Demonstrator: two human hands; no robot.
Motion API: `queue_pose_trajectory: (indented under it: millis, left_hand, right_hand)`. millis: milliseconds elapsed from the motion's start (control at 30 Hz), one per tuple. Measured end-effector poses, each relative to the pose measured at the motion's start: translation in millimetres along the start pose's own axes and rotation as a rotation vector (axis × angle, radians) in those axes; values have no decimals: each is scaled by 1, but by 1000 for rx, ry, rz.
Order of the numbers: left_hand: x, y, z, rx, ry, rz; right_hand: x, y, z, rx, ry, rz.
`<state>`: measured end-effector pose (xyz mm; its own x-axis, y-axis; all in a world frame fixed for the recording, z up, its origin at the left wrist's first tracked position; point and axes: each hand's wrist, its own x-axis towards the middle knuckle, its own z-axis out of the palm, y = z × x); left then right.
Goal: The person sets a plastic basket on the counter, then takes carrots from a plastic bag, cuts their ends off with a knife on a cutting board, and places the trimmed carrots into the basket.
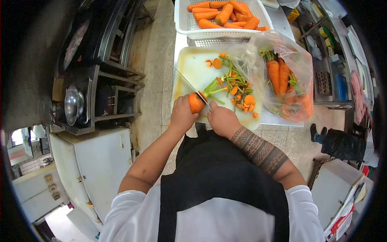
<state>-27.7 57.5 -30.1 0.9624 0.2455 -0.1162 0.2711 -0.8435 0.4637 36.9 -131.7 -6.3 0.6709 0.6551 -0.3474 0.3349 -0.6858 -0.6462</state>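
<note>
My left hand [184, 114] is closed around a thick carrot [196, 103], holding it at the near side of the cutting board [189, 60]. The knife [188, 82] is gripped in my right hand [223, 119], its blade pointing away to the upper left. That blade meets the carrot at its top end, where green stems [213, 87] stick out. Cut carrot ends and slices [249, 99] lie with more stems on the right part of the board. How far the blade has gone into the carrot cannot be made out.
Beyond the board stands a white plastic basket [183, 26] of carrots. An open clear plastic bag [300, 56] with leafy carrots rests at the right. Left of the aisle are a metal bowl [74, 105] and a white cabinet [102, 161]. Another person [342, 143] is at far right.
</note>
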Motion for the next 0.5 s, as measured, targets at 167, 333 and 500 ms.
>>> queue_pose_trajectory:
  millis: [167,333,500]
  left_hand:
    - [-12,10,-22,-217,156,105]
    - [-20,23,-61,-638,269,97]
    - [-27,-23,-32,-576,203,-68]
  right_hand:
    - [-19,21,-14,68,70,90]
    - [-37,50,-20,112,196,134]
    - [-36,55,-24,212,239,95]
